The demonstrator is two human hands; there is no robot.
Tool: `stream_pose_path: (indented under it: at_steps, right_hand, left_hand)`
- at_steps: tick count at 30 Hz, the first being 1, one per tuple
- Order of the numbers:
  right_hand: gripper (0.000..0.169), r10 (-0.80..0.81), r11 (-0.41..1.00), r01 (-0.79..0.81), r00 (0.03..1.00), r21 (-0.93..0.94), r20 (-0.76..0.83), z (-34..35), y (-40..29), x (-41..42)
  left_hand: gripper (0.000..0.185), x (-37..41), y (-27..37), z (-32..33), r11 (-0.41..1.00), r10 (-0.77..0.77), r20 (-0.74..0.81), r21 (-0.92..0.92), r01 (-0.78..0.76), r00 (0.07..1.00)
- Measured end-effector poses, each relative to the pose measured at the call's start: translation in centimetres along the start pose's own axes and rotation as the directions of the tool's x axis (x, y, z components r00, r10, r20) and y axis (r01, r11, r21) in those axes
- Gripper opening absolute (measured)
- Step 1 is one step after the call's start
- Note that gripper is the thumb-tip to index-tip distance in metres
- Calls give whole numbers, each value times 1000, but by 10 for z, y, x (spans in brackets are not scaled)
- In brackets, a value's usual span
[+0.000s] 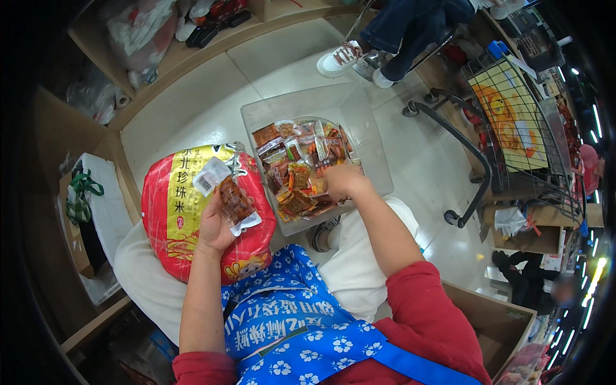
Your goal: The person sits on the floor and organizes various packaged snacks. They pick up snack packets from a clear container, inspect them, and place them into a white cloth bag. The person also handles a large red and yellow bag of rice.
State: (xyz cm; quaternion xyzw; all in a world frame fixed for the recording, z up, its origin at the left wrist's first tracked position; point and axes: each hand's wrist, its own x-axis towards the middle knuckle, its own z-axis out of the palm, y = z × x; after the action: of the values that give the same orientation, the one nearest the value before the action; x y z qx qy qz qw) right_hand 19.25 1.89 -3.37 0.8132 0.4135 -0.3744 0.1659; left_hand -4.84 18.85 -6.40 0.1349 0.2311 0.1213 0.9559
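My left hand [216, 226] grips clear plastic snack packets [236, 201] with brown food inside; a white back with a barcode shows on one. Just beneath them lies a big red and yellow rice bag [159, 211], resting by my left thigh. My right hand [344, 183] reaches down into a translucent plastic bin [368, 130] on the floor. Its fingertips are among the small snack packets [301, 144] heaped there, and whether they hold one is hidden. A gold and red wrapped packet [296, 203] lies at the bin's near side.
Wooden shelving [139, 103] curves around the left and far side, with plastic bags [139, 33] on it. A person's white shoe [334, 60] is on the floor beyond the bin. At right stands a wire shopping cart [510, 115] on casters. A white foam box [103, 192] stands at left.
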Motion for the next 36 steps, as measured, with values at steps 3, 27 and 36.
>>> stream_pose_path:
  at_steps: [3,27,36]
  right_hand:
    - [23,96,992,-89,993,90,-70,-1,17,18]
    - [46,58,998,-35,719,48,-692,8,16,145]
    - [50,38,987,72,764,145,-644,6,18,147]
  left_hand:
    - [42,2,0,-2,1000,-14,15,-19,14,1000]
    - [43,-3,-1,11,1000,17,-24,18,-16,1000]
    - [44,1,0,0,1000,2,6,20,-2,1000]
